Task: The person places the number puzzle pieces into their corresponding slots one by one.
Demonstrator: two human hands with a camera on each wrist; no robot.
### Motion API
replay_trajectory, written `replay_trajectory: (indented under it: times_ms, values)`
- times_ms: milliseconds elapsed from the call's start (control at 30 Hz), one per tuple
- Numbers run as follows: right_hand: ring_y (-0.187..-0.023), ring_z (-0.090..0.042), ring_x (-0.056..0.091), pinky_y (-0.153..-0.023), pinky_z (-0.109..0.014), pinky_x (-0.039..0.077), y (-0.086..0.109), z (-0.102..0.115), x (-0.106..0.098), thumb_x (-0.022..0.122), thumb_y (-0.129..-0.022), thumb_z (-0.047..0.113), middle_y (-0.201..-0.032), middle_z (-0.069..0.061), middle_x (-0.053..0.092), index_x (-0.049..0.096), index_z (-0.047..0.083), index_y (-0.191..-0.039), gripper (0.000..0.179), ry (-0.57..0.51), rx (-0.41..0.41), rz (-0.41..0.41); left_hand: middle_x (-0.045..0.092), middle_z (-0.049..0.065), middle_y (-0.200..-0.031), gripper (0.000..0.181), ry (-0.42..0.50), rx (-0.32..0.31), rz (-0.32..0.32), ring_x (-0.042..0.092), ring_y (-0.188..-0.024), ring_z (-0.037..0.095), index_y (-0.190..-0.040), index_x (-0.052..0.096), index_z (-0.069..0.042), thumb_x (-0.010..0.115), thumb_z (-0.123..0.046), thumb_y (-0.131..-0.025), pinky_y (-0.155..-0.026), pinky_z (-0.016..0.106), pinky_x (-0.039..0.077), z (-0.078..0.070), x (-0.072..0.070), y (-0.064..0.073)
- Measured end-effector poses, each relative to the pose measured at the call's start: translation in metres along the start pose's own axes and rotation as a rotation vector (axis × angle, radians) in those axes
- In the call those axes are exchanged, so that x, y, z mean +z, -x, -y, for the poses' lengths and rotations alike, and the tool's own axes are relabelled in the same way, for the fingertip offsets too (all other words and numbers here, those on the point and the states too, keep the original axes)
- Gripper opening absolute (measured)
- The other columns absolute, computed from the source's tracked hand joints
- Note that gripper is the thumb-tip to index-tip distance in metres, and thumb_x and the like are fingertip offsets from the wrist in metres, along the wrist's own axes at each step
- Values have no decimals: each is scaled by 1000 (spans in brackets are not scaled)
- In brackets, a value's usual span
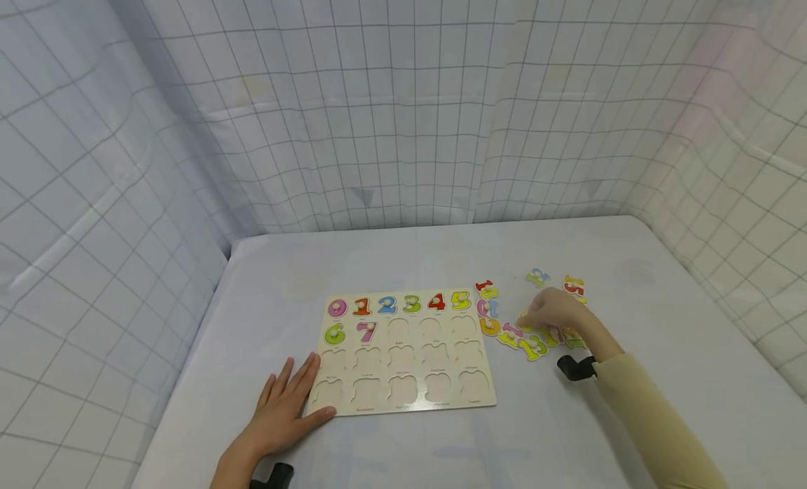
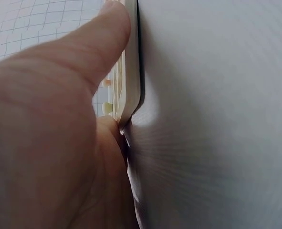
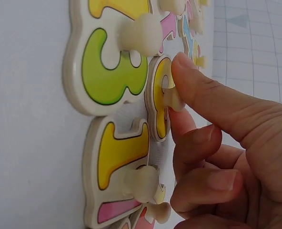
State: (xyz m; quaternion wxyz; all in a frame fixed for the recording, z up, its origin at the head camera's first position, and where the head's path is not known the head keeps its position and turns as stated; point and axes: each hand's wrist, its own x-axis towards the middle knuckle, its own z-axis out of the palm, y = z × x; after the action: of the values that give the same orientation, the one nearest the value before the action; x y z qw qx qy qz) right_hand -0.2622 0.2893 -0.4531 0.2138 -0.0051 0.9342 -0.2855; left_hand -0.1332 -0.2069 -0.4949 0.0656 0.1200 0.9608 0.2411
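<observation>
A wooden number puzzle board (image 1: 412, 359) lies on the table, with 0 to 5 seated along its top row and the 6 (image 1: 335, 333) and 7 (image 1: 366, 331) below. My left hand (image 1: 280, 412) rests at the board's left edge, fingers straight and spread, thumb (image 2: 113, 24) on the near left corner. To the board's right, my right hand (image 1: 557, 312) pinches the knob of a yellow number puzzle piece (image 3: 159, 98) between thumb and index finger. The other fingers curl in. Beside that piece lie a 13 piece (image 3: 115, 71) and a piece with a yellow 1 (image 3: 110, 152).
More loose number pieces lie right of the board, among them a red 15 (image 1: 574, 286), a blue-and-green piece (image 1: 538, 277) and an orange one (image 1: 489, 326). White grid-patterned curtains (image 1: 403, 125) surround the white table (image 1: 277, 279).
</observation>
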Motion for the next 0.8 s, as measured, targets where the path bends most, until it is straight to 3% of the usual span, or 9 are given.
replay_trajectory:
  times_ms: [233, 500, 700, 800]
  values:
    - [-39, -15, 41, -40, -24, 32, 3, -3, 1, 76, -79, 40, -49, 1, 44, 56, 8, -57, 44, 9, 11, -40, 22, 14, -154, 97, -15, -17, 22, 1, -140, 42, -152, 21, -8, 58, -65, -82, -107, 60, -4, -1, -2, -1]
    - [-41, -18, 47, -41, -24, 32, 1, -1, -3, 74, -81, 44, -49, 1, 46, 55, 8, -58, 46, 58, 7, -41, 22, 14, -154, 97, -18, -11, 23, 1, -140, 42, -152, 21, -9, 57, -65, -82, -107, 60, -4, -1, -2, -1]
    - [-61, -16, 44, -51, -28, 34, -5, 23, -9, 75, -78, 44, -66, 2, 52, 65, 10, -70, 36, 126, -119, -87, 25, 16, -153, 95, 11, 17, -21, 3, -140, 42, -151, 24, -8, 61, -62, -81, -107, 59, -4, 3, 1, 0]
    - [-60, -15, 41, -52, -28, 31, -9, 41, -4, 76, -77, 43, -63, 3, 51, 63, 11, -66, 36, 147, -179, -75, 25, 17, -152, 95, 20, 26, -29, 2, -140, 41, -152, 24, -10, 61, -61, -82, -107, 58, -5, 4, 3, 0]
